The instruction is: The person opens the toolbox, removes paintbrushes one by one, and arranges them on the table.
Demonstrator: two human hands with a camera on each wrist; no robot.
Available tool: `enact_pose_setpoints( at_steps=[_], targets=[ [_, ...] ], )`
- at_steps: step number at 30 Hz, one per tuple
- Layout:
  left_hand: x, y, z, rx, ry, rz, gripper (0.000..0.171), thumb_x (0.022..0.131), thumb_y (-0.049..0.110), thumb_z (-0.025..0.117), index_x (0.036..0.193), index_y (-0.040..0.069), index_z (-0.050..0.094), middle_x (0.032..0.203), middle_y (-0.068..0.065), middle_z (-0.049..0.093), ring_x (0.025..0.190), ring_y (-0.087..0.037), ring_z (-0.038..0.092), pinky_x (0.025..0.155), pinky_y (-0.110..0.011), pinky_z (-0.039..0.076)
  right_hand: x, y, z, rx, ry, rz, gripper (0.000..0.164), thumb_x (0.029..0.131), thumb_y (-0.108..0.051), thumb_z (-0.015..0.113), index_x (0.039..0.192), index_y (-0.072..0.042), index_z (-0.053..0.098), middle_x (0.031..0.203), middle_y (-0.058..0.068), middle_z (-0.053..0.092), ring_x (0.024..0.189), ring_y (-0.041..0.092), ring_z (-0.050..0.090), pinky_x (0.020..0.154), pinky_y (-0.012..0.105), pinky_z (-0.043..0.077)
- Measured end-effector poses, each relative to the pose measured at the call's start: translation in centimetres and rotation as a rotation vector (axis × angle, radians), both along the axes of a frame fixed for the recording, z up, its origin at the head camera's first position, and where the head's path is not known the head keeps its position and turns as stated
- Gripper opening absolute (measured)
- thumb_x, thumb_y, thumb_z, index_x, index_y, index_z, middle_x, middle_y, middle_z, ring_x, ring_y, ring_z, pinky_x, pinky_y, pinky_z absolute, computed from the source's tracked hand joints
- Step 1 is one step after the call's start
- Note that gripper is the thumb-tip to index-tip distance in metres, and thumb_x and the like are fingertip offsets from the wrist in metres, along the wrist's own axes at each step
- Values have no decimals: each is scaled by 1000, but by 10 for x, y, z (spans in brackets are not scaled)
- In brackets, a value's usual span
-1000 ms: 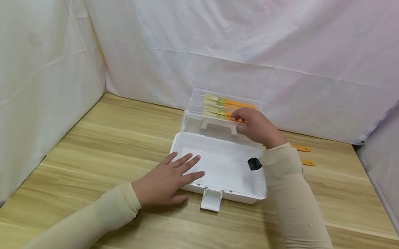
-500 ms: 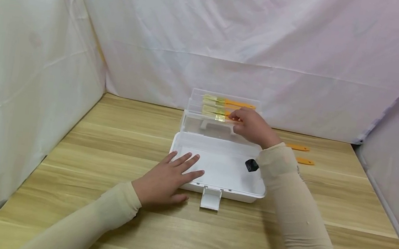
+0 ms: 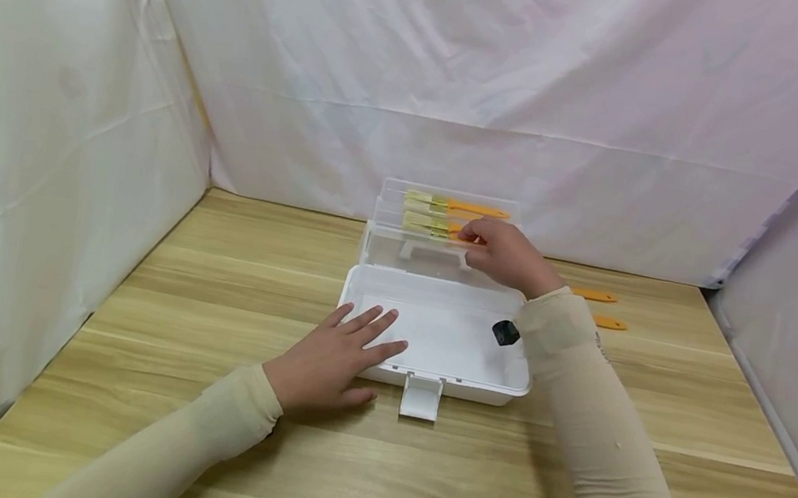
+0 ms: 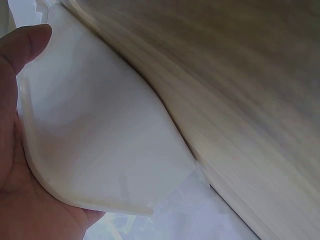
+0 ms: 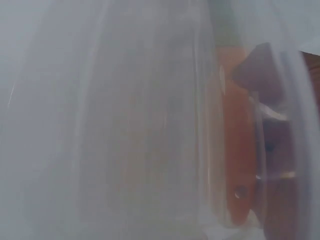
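Observation:
A white plastic box [image 3: 432, 342] stands open on the table, with clear plastic tiers [image 3: 388, 214] raised behind its base. My left hand [image 3: 333, 358] rests with spread fingers over the near left rim; in the left wrist view the thumb [image 4: 30, 42] lies along the box wall [image 4: 100, 115]. Several paintbrushes [image 3: 476, 208] with orange handles and pale bristles lie in the tiers, bristles to the left. At the lower tier my right hand [image 3: 507, 255] pinches the handle of a paintbrush [image 5: 239, 150], seen through clear plastic in the right wrist view. Curled fingers partly cover that handle.
Two more orange handles [image 3: 609, 322] lie on the table to the right, partly behind the right forearm. A white latch [image 3: 421, 397] hangs from the box's front edge. A small black block [image 3: 506, 333] sits beside the right cuff. Pale curtains [image 3: 469, 65] enclose the table.
My right hand has shifted slightly left along the lower tier, and the paintbrush in it has come down among the others there. The left hand stays in place.

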State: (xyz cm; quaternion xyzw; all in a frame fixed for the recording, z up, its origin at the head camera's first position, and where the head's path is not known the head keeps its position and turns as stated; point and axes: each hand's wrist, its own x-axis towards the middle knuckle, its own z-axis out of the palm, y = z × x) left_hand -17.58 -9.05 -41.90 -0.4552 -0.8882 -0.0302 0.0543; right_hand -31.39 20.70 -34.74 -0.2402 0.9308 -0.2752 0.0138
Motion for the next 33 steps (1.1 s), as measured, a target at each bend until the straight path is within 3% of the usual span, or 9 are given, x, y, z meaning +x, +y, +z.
enact_pose_setpoints(
  at_steps=[12, 29, 33],
  targets=[
    [1, -2, 1, -9, 3, 3, 72, 90, 51, 65, 153, 24, 41, 162, -11, 24, 147, -30, 26, 115, -58, 19, 2, 1, 0, -40, -33, -35, 25, 92, -9, 55, 114, -4, 65, 115, 13, 64, 95, 27, 55, 85, 42, 48],
    [4, -3, 4, 5, 11, -6, 72, 90, 49, 67, 152, 23, 42, 160, -12, 29, 146, -30, 29, 114, -59, 21, 7, 1, 1, -90, 7, -52, 28, 90, -6, 50, 111, -4, 69, 113, 9, 66, 93, 27, 54, 83, 42, 47],
    [4, -4, 4, 4, 17, -7, 72, 89, 49, 67, 152, 23, 42, 160, -12, 29, 146, -30, 29, 114, -59, 21, 8, 3, 0, -83, 10, -48, 27, 92, -6, 51, 112, -6, 69, 116, 9, 66, 97, 27, 55, 87, 44, 47]
  ],
)
